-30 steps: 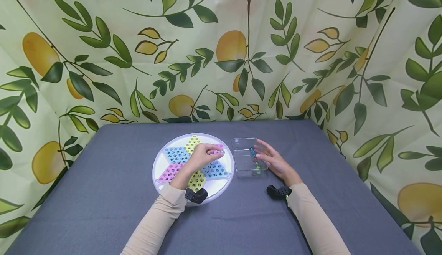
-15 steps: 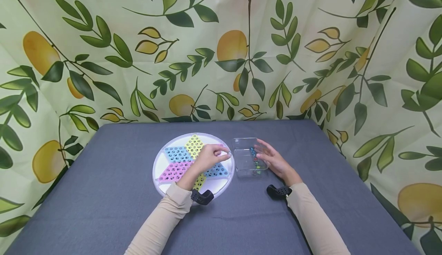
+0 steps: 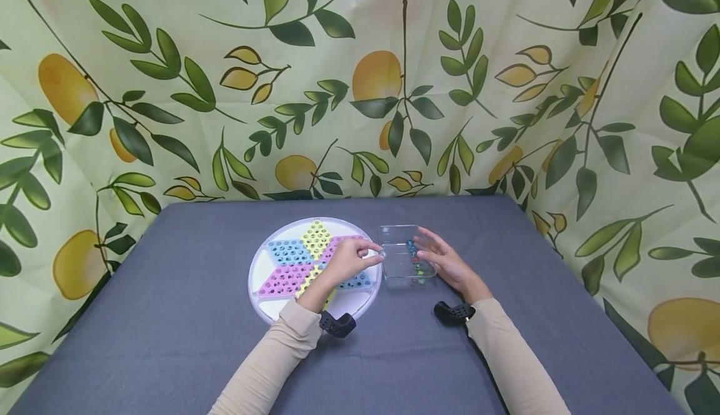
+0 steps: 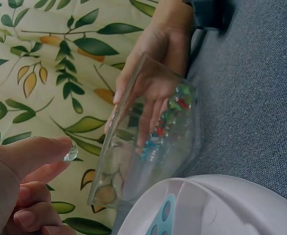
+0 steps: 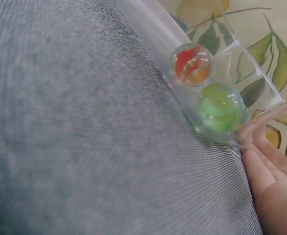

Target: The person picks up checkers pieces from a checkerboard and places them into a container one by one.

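In the head view my left hand (image 3: 351, 262) is over the right part of the white Chinese checkers board (image 3: 261, 305). Between thumb and forefinger it pinches a clear glass marble (image 4: 71, 153), with the other fingers curled below. To the board's right stands a clear plastic box (image 3: 396, 276). My right hand (image 3: 450, 265) holds the box by its right side, fingertips at the rim and several fingers showing through the wall. Inside, along that side, lies a row of coloured marbles, among them a green marble (image 5: 220, 106) and a red-streaked marble (image 5: 192, 63).
A blue-grey cloth (image 3: 185, 315) covers the table. Behind and at both sides hangs a fabric (image 3: 332, 109) printed with leaves and fruit. Each wrist carries a black camera band (image 3: 454, 312). The board's right rim lies close beside the box.
My left hand has moved right over the board with the clear marble, up to the box's left edge. My right hand and the box have stayed in place.
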Demonstrator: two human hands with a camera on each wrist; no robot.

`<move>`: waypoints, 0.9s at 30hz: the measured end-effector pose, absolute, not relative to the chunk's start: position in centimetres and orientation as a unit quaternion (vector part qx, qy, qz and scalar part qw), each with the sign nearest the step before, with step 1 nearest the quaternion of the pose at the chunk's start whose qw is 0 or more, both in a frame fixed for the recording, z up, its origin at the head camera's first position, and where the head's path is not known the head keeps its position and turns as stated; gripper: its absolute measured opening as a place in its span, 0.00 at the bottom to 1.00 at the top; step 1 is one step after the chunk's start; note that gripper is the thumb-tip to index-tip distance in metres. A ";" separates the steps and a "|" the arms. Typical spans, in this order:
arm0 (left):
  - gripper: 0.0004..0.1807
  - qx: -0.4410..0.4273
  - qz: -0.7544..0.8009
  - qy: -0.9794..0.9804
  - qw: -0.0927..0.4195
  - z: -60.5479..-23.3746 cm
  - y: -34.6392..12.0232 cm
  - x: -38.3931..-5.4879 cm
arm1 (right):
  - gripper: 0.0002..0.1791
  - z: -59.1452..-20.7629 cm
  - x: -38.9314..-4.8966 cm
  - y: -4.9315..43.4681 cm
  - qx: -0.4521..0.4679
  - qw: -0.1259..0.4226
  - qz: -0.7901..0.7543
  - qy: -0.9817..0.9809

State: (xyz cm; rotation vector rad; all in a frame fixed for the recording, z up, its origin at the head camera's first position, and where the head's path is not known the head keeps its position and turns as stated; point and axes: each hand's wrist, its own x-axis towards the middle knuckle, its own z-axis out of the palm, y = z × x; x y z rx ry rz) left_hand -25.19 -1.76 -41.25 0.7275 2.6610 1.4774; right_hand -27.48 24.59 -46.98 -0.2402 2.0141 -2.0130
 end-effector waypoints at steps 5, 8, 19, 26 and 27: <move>0.13 0.235 0.480 0.845 0.013 -41.4 -1.6 -25.2 | 0.40 -46.9 -27.5 24.5 -0.084 0.139 -0.696 0.699; 0.12 0.231 0.484 0.844 0.013 -41.5 -1.5 -25.1 | 0.40 -46.9 -27.6 24.5 -0.084 0.139 -0.697 0.698; 0.13 0.242 0.469 0.849 0.015 -42.4 -0.7 -25.0 | 0.40 -47.0 -27.4 24.5 -0.082 0.141 -0.695 0.700; 0.13 0.236 0.468 0.851 0.018 -42.5 -0.6 -25.0 | 0.41 -46.9 -27.5 24.5 -0.080 0.140 -0.698 0.698; 0.13 0.238 0.467 0.851 0.017 -42.5 -0.6 -25.0 | 0.41 -46.9 -27.5 24.5 -0.079 0.140 -0.698 0.698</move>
